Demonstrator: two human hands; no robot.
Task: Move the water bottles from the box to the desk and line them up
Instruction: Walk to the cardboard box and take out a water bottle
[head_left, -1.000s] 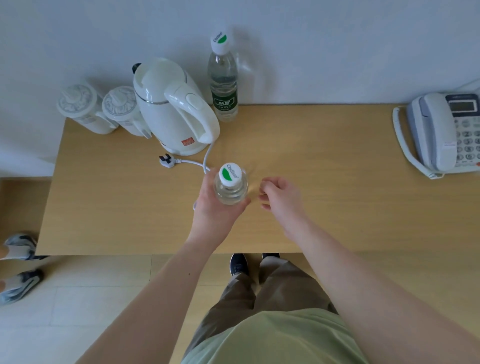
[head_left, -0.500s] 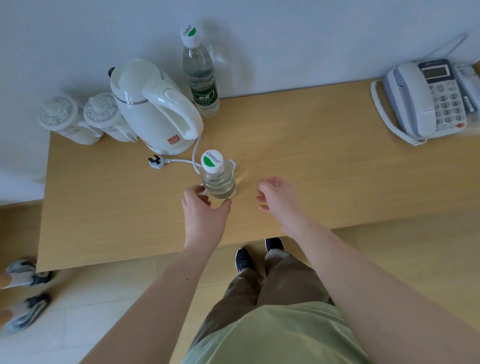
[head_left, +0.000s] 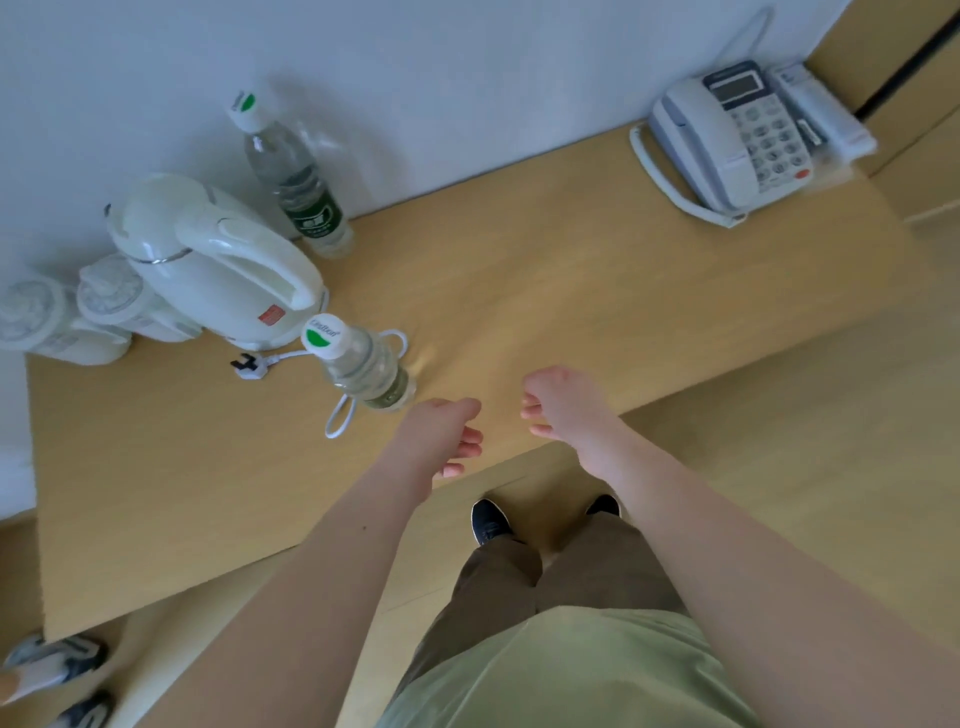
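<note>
Head view, count: two water bottles on the desk (head_left: 545, 291), one kettle, two lidded white cups, one telephone, two hands over the front edge.
Near bottle (head_left: 363, 366): stands upright on the desk just in front of the kettle, on top of the kettle's white cord (head_left: 340, 415); clear plastic, clear water inside, white cap with a green patch and small lettering, dark green label low on the body.
Far bottle (head_left: 298, 179): upright at the back of the desk against the wall, same white cap with green, same dark green label; well apart from the near one, with the kettle beside it.
Left hand (head_left: 441, 431): hovers just beside the near bottle, not touching it, fingers loosely curled and holding nothing.
Right hand (head_left: 563, 402): near the left hand, over the desk's front edge, fingers loosely curled under, nothing in it.
Kettle (head_left: 213, 265): white, big handle, small red sticker on the base, plug (head_left: 247, 362) lying loose on the desk.
Cups (head_left: 67, 317): two, patterned lids, side by side at the left end of the desk, touching the kettle's side.
Telephone (head_left: 732, 140): pale grey, corded, at the right end of the desk.
Floor: dark shoes and brown trousers of the wearer below the desk edge; another person's trainers (head_left: 57, 675) at the lower left.
</note>
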